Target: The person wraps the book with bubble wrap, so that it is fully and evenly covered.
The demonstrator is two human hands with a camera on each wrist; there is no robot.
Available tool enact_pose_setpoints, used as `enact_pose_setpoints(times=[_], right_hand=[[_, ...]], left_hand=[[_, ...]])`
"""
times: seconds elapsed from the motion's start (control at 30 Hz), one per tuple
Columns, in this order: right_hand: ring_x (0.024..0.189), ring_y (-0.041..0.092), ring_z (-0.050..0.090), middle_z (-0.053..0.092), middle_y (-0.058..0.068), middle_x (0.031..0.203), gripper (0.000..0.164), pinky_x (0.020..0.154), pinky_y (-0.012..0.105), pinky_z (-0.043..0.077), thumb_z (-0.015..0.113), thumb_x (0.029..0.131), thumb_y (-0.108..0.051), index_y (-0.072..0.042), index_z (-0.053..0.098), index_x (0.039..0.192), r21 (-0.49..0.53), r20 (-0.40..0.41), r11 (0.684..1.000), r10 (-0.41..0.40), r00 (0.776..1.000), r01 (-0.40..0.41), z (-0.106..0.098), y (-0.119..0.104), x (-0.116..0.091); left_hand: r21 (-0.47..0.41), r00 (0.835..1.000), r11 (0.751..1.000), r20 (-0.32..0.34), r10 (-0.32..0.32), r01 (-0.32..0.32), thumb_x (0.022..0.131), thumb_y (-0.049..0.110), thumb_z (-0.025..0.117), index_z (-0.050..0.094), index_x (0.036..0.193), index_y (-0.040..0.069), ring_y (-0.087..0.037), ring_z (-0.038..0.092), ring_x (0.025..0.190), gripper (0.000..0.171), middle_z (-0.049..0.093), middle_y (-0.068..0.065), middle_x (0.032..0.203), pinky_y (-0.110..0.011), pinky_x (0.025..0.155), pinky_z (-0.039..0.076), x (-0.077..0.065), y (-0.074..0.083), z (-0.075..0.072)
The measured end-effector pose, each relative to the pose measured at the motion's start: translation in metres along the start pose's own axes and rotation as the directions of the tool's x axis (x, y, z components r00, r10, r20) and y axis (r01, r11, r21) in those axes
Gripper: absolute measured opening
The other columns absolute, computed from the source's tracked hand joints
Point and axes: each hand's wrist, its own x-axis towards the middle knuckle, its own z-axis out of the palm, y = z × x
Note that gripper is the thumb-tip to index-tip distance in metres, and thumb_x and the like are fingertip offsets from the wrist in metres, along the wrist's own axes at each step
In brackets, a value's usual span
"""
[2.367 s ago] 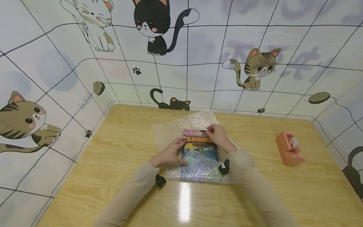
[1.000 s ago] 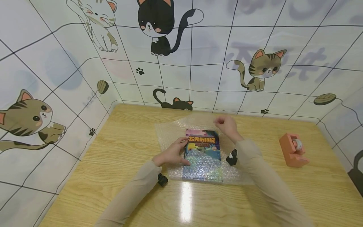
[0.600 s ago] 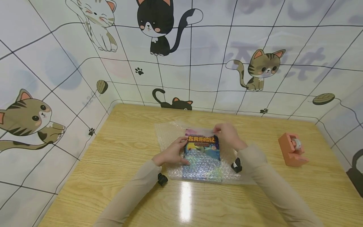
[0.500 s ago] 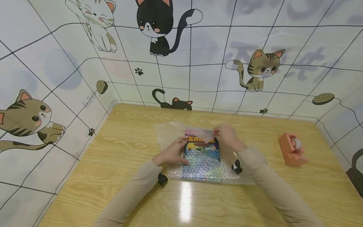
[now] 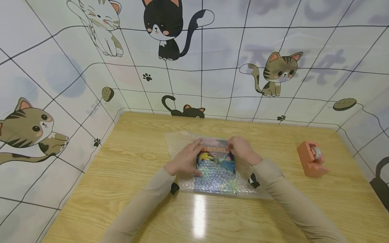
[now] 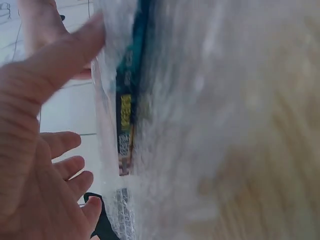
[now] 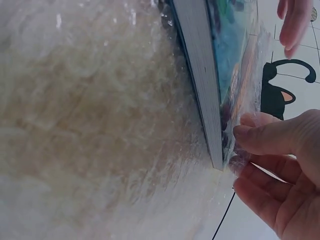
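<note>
A book point(image 5: 209, 157) with a colourful cover lies on a sheet of bubble wrap point(image 5: 255, 193). The near flap covers its lower half, and the far flap is drawn over its top strip, blurring the title. My right hand point(image 5: 243, 151) pinches that far flap by the book's top right corner; the right wrist view shows thumb and finger on the film, beside the page edges point(image 7: 202, 65). Along the left side lies my left hand point(image 5: 184, 159), fingers extended near the top left corner. Its thumb is over wrapped cover beside the spine point(image 6: 125, 107) in the left wrist view.
An orange tape dispenser point(image 5: 313, 160) with a roll of clear tape stands on the wooden table point(image 5: 130, 148) to the right. Behind the table's far edge rises a wall covering point(image 5: 218, 84) printed with cats and grid lines.
The far flap of bubble wrap has come from behind the book to over its top. My right hand reached back, then returned with it. My left fingers have shifted slightly up toward the top left corner.
</note>
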Motion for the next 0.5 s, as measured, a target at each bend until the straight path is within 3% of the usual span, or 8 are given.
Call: enact_pose_setpoints(times=[0.1, 0.23, 0.5], right_hand=[[0.078, 0.027, 0.062, 0.065, 0.011, 0.084, 0.02, 0.069, 0.039, 0.053, 0.062, 0.08, 0.012, -0.005, 0.069, 0.077, 0.016, -0.003, 1.0, -0.014, 1.0, 0.014, -0.0003, -0.0004, -0.0008], [0.075, 0.026, 0.062, 0.064, 0.012, 0.081, 0.018, 0.067, 0.038, 0.053, 0.063, 0.08, 0.011, -0.004, 0.068, 0.075, 0.011, -0.018, 0.999, -0.045, 0.999, 0.046, 0.0, 0.0002, -0.0015], [0.076, 0.025, 0.061, 0.063, 0.007, 0.082, 0.015, 0.066, 0.037, 0.052, 0.065, 0.08, 0.009, -0.005, 0.069, 0.077, 0.042, 0.028, 0.996, -0.086, 0.996, 0.085, -0.0049, 0.0055, -0.0028]], left_hand=[[-0.025, 0.998, 1.0, 0.063, 0.009, -0.008, 0.061, 0.051, 0.083, 0.022, 0.146, -0.002, -0.03, 0.009, 0.142, 0.117, 0.008, -0.018, 0.155, -0.042, 0.113, 0.012, 0.0025, -0.0036, 0.0002], [-0.062, 0.991, 0.998, 0.132, -0.019, 0.027, 0.064, 0.05, 0.082, 0.02, 0.147, -0.002, -0.028, 0.009, 0.142, 0.115, 0.011, -0.015, 0.155, -0.043, 0.114, 0.008, 0.0037, -0.0054, -0.0007], [-0.055, 0.987, 0.998, 0.161, -0.025, 0.034, 0.065, 0.05, 0.081, 0.022, 0.147, 0.0, -0.026, 0.014, 0.142, 0.112, 0.015, -0.014, 0.155, -0.04, 0.114, 0.009, 0.007, -0.0056, -0.0004]])
